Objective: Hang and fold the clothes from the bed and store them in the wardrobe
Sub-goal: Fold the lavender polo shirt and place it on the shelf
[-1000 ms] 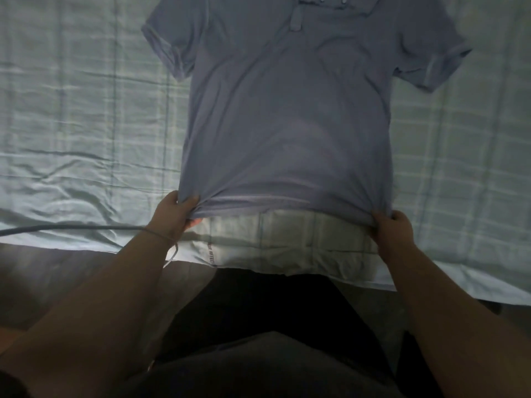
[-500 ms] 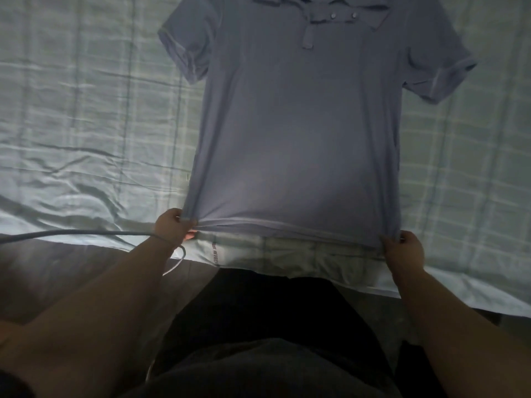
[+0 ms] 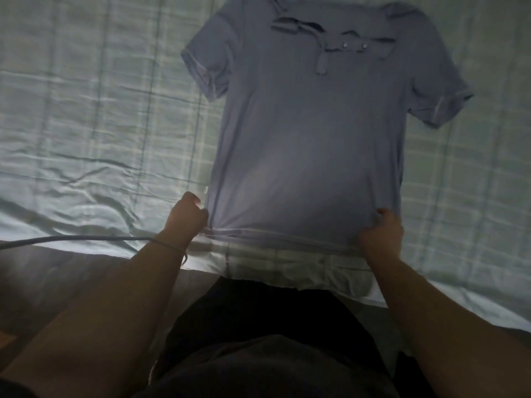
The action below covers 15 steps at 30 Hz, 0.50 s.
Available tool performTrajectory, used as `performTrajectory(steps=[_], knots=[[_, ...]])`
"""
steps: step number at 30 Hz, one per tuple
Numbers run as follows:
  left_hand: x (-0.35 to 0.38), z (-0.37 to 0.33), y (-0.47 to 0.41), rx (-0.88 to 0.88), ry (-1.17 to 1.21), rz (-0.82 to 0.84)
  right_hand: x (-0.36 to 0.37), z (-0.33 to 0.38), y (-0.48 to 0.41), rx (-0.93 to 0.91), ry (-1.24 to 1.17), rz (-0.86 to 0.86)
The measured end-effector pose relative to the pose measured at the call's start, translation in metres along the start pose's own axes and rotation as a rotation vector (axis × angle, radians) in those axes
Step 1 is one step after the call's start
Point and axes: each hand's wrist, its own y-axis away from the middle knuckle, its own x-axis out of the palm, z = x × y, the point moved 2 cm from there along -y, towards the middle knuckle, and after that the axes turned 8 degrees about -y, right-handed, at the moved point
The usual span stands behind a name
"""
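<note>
Your left hand and right hand each pinch a bottom corner of the blue polo shirt, fingers curled on the hem, probably to pull it taut and smooth. The shirt lies face up on the checked bedsheet, collar away from you, sleeves spread and hem near the bed's edge, which suits folding.

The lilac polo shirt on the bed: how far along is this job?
Done: the short-sleeved lilac polo shirt lies spread flat on the pale checked bedsheet. In hand: the left hand and right hand grip its hem corners. Left: every fold, then putting it away.
</note>
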Motion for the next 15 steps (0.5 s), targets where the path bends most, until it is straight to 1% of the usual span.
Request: performTrajectory(steps=[4, 8, 12, 15], knots=[[-0.039, -0.042, -0.011, 0.115, 0.100, 0.022, 0.027, 0.073, 0.012, -0.161, -0.058, 0.106], [-0.082, -0.075, -0.034, 0.208, 0.219, -0.050, 0.062, 0.154, 0.018, -0.350, -0.076, 0.149], [-0.125, -0.099, -0.076, 0.240, 0.291, -0.076, 0.099, 0.237, 0.015, -0.447, -0.090, 0.207], [-0.149, -0.112, -0.124, 0.222, 0.347, -0.138, 0.128, 0.291, 0.001, -0.541, -0.084, 0.221]])
